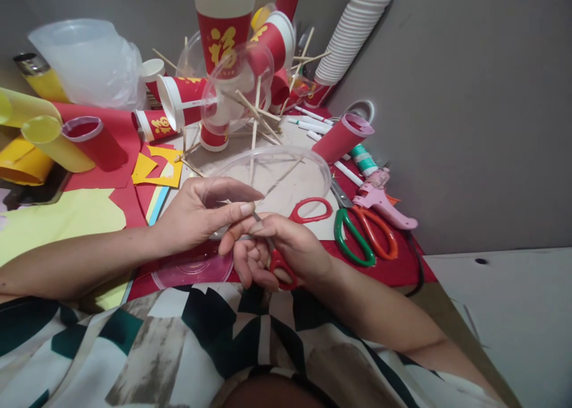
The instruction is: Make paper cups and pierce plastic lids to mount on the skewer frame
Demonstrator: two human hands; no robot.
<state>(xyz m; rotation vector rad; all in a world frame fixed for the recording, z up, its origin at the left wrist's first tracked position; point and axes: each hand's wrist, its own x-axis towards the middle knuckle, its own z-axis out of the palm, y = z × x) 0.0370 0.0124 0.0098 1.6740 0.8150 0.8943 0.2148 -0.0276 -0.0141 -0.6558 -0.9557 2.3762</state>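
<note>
My left hand (214, 208) is closed, its thumb and forefinger pinching the near end of a thin wooden stick (285, 176) that slants up to the right. Touching it, my right hand (286, 241) is curled, palm turned partly up, around red-handled scissors (311, 209). One red loop shows beyond the hand, the other below its fingers; the blades are mostly hidden. Just behind both hands lies a clear round plastic lid (328, 173). Below them sits another clear lid (192, 274) on the red surface.
Red paper cups (226, 33), crossed sticks (255, 122) and clear discs form a stack at the back. To the right lie green-and-orange scissors (355, 238), a pink glue gun (386, 205) and a red paper tube (342, 140). Coloured paper (62, 217) and yellow tubes (58, 143) occupy the left.
</note>
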